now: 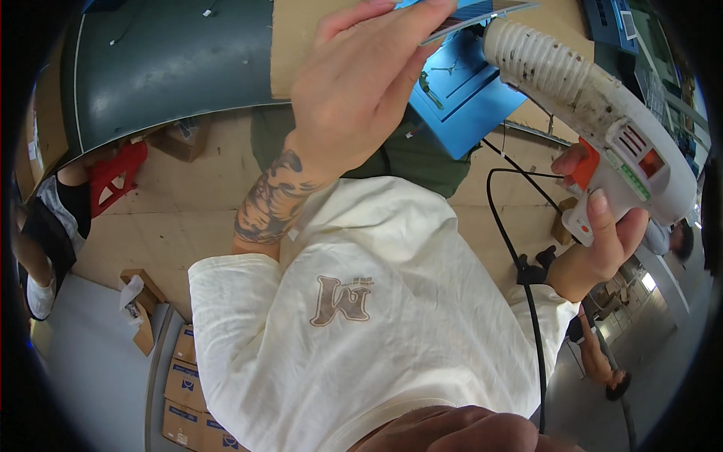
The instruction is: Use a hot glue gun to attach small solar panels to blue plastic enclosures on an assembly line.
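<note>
My left hand (pixel 358 90) is raised at the top middle, its fingers closed on the edge of a thin flat panel (pixel 482 16) with a dark, shiny blue face; the frame cuts off part of both. In my right hand (pixel 602 233) is a white glue gun (pixel 595 98) with a ribbed, dirt-stained barrel, my fingers around its handle and at the orange trigger (pixel 584 164). Its tip points up and left, close under the panel; whether they touch I cannot tell. Below lies an open blue casing (pixel 463 113), with a small green circuit board (pixel 430 90) and thin wires in it.
A black cable (pixel 520 256) hangs from the glue gun past my right side. Cardboard (pixel 290 45) covers part of the dark green table (pixel 173 60). Another blue casing (pixel 608 22) stands far right. Other people sit at both sides; a red stool (pixel 119 175) is at left.
</note>
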Demonstrator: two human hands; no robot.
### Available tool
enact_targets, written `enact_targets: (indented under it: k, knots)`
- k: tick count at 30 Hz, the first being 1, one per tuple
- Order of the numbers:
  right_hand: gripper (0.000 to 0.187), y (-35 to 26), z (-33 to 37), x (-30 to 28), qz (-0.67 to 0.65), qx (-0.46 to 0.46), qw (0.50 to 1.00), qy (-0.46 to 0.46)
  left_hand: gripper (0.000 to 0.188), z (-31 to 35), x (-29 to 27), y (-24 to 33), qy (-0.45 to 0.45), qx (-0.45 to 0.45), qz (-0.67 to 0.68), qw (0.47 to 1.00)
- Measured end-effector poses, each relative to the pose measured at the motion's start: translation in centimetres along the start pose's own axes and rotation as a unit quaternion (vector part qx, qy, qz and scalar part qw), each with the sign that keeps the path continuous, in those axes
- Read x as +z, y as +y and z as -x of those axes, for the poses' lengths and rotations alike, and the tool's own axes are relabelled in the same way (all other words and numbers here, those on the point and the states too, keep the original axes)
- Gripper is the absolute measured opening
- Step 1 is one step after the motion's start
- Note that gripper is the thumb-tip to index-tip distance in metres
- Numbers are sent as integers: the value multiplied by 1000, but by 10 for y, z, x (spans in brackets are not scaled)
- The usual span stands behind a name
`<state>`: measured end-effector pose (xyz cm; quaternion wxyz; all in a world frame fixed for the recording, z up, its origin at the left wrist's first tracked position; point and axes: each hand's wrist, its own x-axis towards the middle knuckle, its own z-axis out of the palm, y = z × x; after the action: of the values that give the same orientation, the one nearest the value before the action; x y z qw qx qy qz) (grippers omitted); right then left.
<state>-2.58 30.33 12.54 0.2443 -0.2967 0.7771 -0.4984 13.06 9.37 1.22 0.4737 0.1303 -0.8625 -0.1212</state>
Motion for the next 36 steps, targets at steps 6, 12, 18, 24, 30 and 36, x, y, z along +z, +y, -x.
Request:
enact_targets:
  k: [6, 12, 18, 24, 30, 36]
  knots:
    - [60, -9, -3, 0, 22, -63, 996, -56, 38, 20, 14, -8, 29, -26, 115, 993]
    - [73, -17, 7, 8, 78, -8, 996, 45, 38, 21, 22, -14, 74, 22, 84, 993]
    - [70, -16, 4, -8, 40, -49, 998, 9, 37, 13, 90, -22, 338, 108, 287, 890]
    - [68, -21, -2, -32, -13, 4, 998, -55, 36, 15, 84, -21, 330, 94, 271, 899]
    - [71, -18, 7, -25, 30, 13, 999, -37, 36, 23, 38, -15, 141, 29, 136, 980]
    - [69, -19, 8, -19, -10, 2, 999, -39, 37, 38, 37, -8, 139, -60, 252, 956]
